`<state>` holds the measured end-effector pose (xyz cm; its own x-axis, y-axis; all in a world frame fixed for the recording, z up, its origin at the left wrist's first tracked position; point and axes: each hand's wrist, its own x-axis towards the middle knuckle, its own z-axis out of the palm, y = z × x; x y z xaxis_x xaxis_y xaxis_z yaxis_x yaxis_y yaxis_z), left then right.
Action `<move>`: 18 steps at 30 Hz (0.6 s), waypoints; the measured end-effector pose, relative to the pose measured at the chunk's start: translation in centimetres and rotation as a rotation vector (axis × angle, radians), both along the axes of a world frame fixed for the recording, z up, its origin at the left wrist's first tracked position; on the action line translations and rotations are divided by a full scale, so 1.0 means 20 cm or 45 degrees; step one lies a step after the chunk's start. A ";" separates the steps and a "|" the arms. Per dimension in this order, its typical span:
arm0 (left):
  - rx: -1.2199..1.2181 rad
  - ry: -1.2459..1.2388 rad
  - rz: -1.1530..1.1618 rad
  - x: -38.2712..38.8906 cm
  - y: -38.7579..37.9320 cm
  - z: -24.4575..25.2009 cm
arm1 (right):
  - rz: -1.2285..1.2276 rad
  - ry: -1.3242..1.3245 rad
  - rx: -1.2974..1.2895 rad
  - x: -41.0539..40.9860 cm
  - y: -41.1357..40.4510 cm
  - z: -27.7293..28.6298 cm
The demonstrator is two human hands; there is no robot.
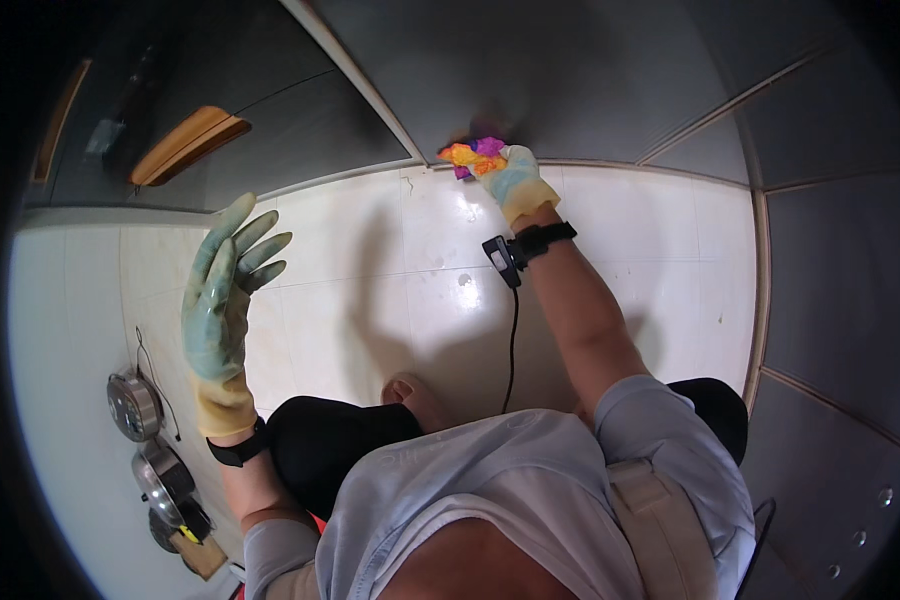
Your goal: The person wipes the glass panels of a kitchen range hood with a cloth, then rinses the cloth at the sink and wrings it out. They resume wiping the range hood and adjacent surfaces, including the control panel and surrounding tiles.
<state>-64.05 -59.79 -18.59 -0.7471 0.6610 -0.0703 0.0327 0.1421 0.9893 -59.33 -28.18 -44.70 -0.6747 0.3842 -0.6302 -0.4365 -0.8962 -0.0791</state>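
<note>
My right hand point(519, 181), in a pale green and cream rubber glove, is closed on a crumpled orange and purple cloth point(474, 156). The cloth lies against the bottom edge of a dark glossy cabinet panel point(540, 82), just above the tiled floor point(450, 247). A black strap with a small cabled device point(504, 259) is on the right wrist. My left hand point(229, 292), gloved alike, is raised at the left with its fingers apart and holds nothing. Below its cuff is a black strap point(238, 448).
An orange-brown handle point(191, 146) juts from the dark cabinet front at the upper left. Metal cookware point(161, 480) and a round steel appliance point(133, 405) with a cord stand at the lower left. Dark panels point(844, 300) line the right side. Wet spots mark the floor.
</note>
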 end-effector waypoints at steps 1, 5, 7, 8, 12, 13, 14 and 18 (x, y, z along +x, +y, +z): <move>0.026 0.005 0.022 0.00 -0.01 0.00 | -0.003 -0.023 -0.034 -0.01 -0.01 0.10; 0.061 0.026 0.092 0.00 -0.07 -0.03 | 0.065 0.399 -0.343 0.03 -0.03 0.52; 0.098 0.048 0.074 -0.03 -0.08 -0.06 | -0.039 0.681 -0.491 0.09 0.00 0.69; 0.119 0.031 0.066 -0.04 -0.06 -0.07 | -0.044 0.601 -0.417 0.10 0.02 0.72; 0.114 0.065 0.013 -0.07 -0.09 -0.05 | 0.042 0.338 -0.278 -0.01 -0.06 0.65; 0.087 0.075 0.051 -0.06 -0.12 -0.06 | 0.097 0.269 -0.280 -0.06 -0.11 0.53; 0.056 0.084 0.078 -0.05 -0.13 -0.05 | 0.143 0.202 -0.227 -0.07 -0.15 0.44; -0.114 0.045 0.154 -0.07 -0.15 -0.08 | 0.305 -0.104 0.022 -0.13 -0.22 -0.05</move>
<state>-65.51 -62.71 -20.17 -0.8239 0.5583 -0.0971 0.0446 0.2347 0.9710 -61.83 -32.58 -45.70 -0.6949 0.2309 -0.6811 -0.2035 -0.9715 -0.1217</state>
